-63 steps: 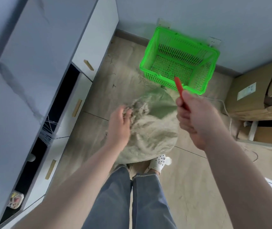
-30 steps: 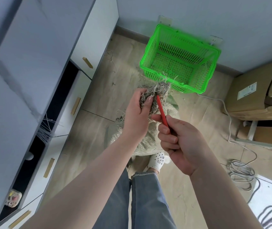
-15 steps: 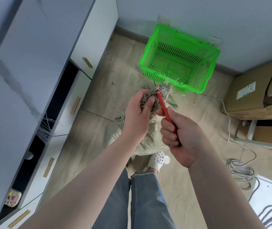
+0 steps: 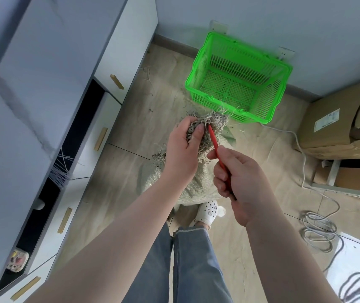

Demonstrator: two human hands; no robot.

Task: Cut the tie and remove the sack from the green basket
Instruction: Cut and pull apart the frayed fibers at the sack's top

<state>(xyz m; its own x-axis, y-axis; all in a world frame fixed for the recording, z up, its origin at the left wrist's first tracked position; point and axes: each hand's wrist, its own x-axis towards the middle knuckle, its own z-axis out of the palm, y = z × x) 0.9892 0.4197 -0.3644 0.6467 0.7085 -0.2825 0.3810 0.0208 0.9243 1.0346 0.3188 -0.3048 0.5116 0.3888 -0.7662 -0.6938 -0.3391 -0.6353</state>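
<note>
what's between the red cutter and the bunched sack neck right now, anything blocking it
Nothing visible. The red cutter in the right hand already has its tip at the sack neck, which the left hand grips from the other side.

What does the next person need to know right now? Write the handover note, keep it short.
Left hand: shut on the bunched neck of the sack, holding it up.
Right hand: shut on the red cutter, its tip pressed into the neck beside the left fingers.
Sack body sits on the floor by the feet, outside the green basket, which is empty against the wall.
Done: sack is out of the basket.
Left: finish cutting the tie; it is hidden in the frayed fibres, so I cannot tell if it is cut.
</note>
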